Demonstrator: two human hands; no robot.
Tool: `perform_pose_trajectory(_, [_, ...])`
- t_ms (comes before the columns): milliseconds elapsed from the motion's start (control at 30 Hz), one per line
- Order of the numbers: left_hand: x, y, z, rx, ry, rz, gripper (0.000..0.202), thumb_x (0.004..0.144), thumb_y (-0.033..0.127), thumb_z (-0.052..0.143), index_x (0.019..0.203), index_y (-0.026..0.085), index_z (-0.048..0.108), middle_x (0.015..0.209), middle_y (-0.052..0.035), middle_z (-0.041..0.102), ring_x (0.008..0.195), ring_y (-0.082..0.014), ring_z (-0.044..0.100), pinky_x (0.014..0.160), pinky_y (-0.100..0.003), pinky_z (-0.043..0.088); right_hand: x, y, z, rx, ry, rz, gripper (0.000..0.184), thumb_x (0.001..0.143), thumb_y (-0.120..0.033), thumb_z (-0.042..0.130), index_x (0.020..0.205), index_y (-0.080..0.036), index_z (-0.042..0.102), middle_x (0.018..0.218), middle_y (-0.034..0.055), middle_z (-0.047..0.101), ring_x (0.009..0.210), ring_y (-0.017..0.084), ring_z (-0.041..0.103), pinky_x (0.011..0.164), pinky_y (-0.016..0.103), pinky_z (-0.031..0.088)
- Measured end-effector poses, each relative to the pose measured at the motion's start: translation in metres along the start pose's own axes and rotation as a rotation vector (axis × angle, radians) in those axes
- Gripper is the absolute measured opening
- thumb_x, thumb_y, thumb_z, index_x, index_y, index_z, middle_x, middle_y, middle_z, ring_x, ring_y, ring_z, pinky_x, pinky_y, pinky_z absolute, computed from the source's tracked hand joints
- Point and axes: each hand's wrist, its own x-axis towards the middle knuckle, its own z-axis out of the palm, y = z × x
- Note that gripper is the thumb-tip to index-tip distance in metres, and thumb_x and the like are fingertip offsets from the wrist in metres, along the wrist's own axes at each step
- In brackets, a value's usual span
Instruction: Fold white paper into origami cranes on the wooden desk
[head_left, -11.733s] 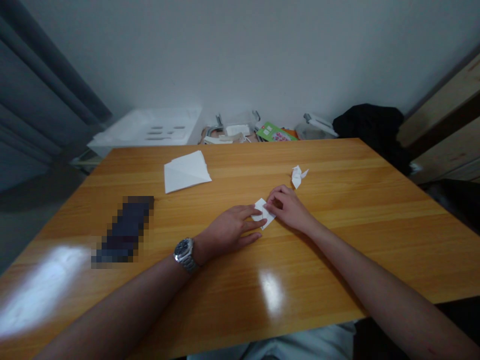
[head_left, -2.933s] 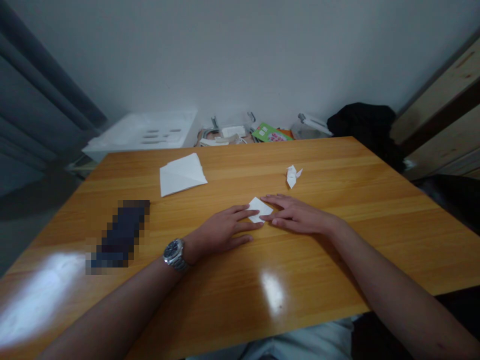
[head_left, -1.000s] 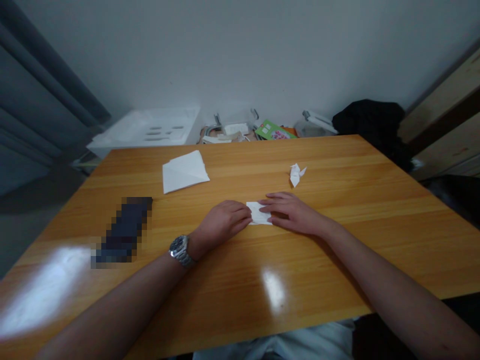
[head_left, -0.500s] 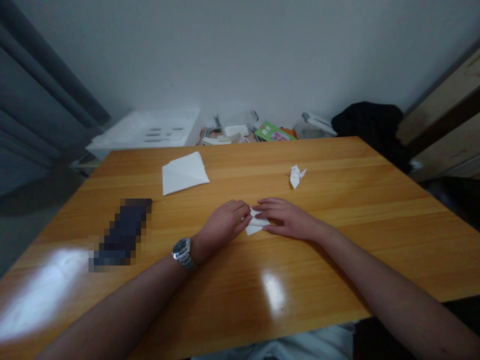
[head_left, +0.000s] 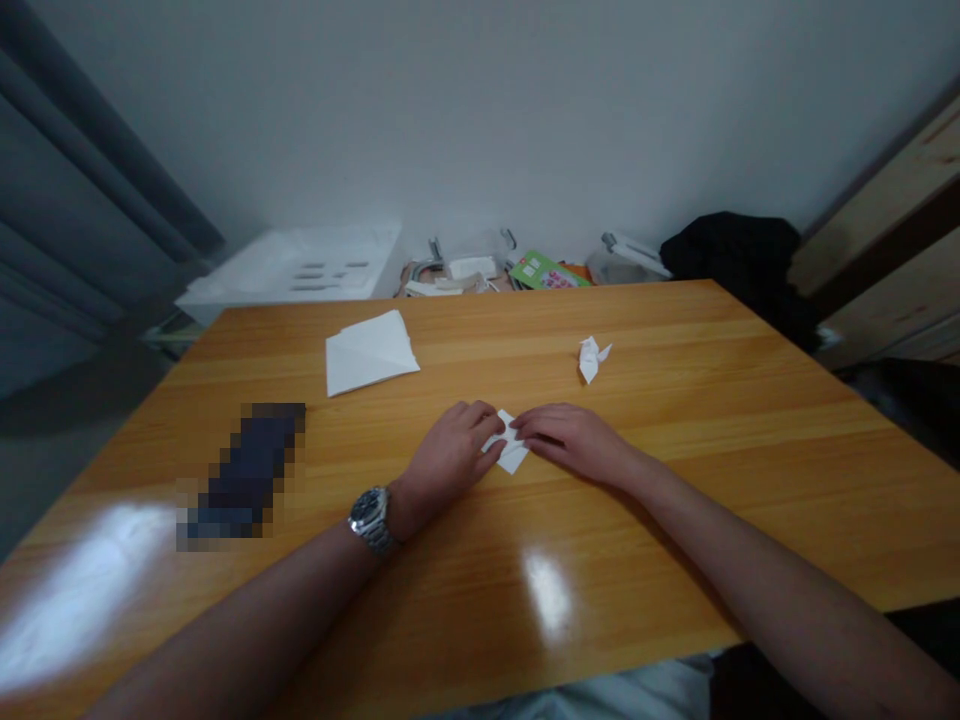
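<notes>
A small folded piece of white paper (head_left: 512, 459) lies on the wooden table between my hands, its upper and lower corners showing. My left hand (head_left: 459, 446), with a metal watch (head_left: 369, 508) on its wrist, grips the paper's left side with curled fingers and thumb. From the right, my right hand (head_left: 568, 436) holds the other side, fingertips and thumb pressed on it. Fingers hide both side edges of the paper. Beyond the right hand stands a small white origami figure (head_left: 591, 360).
A stack of white paper sheets (head_left: 371, 352) rests at the back left of the table (head_left: 637, 560). Closer on the left is a dark pixelated object (head_left: 251, 470). Behind the far edge are a white foam tray (head_left: 292, 262), a green booklet (head_left: 544, 270) and a black cloth item (head_left: 731, 250).
The paper now shows as a diamond, with a corner visible above as well as below. My right fingers have drawn closer together and shifted slightly left. The view has tilted up a little.
</notes>
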Motion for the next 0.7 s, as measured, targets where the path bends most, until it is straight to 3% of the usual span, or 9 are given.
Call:
perform_pose_trajectory(100, [-0.001, -0.001, -0.001, -0.054, -0.036, 0.049, 0.020, 0.102, 0.027, 0.050, 0.115, 0.019, 0.063, 0.122, -0.0084, 0.066, 0.112, -0.0232, 0.061, 0.101, -0.039, 0.050, 0.000, 0.001, 0.000, -0.008, 0.007, -0.005, 0.016, 0.099, -0.023, 0.057, 0.105, -0.024, 0.072, 0.116, 0.0056, 0.075, 0.109, 0.021, 0.069, 0.096, 0.038, 0.053])
perform_pose_trajectory(267, [-0.007, 0.000, -0.003, -0.021, -0.090, 0.115, 0.029, 0.106, 0.032, 0.041, 0.119, 0.020, 0.064, 0.121, -0.0076, 0.070, 0.107, -0.0208, 0.067, 0.095, -0.034, 0.054, -0.002, 0.006, -0.001, -0.003, 0.034, 0.015, 0.015, 0.098, -0.024, 0.059, 0.103, -0.024, 0.073, 0.114, 0.0057, 0.076, 0.105, 0.021, 0.070, 0.093, 0.038, 0.055])
perform_pose_trajectory(500, [-0.009, 0.006, -0.002, 0.087, -0.096, 0.253, 0.039, 0.104, 0.039, 0.047, 0.133, 0.017, 0.060, 0.134, -0.0121, 0.065, 0.112, -0.0259, 0.063, 0.098, -0.042, 0.053, -0.005, 0.014, -0.004, 0.019, 0.109, 0.123, 0.018, 0.097, -0.024, 0.060, 0.107, -0.025, 0.074, 0.112, 0.0063, 0.077, 0.104, 0.022, 0.071, 0.093, 0.039, 0.056])
perform_pose_trajectory(700, [-0.008, 0.012, -0.001, 0.128, -0.151, 0.229, 0.043, 0.103, 0.042, 0.048, 0.135, 0.016, 0.058, 0.133, -0.0121, 0.064, 0.109, -0.0270, 0.060, 0.097, -0.043, 0.051, -0.005, 0.011, -0.005, 0.029, 0.140, 0.151, 0.016, 0.096, -0.024, 0.060, 0.107, -0.023, 0.072, 0.115, 0.0084, 0.074, 0.106, 0.023, 0.069, 0.094, 0.040, 0.055])
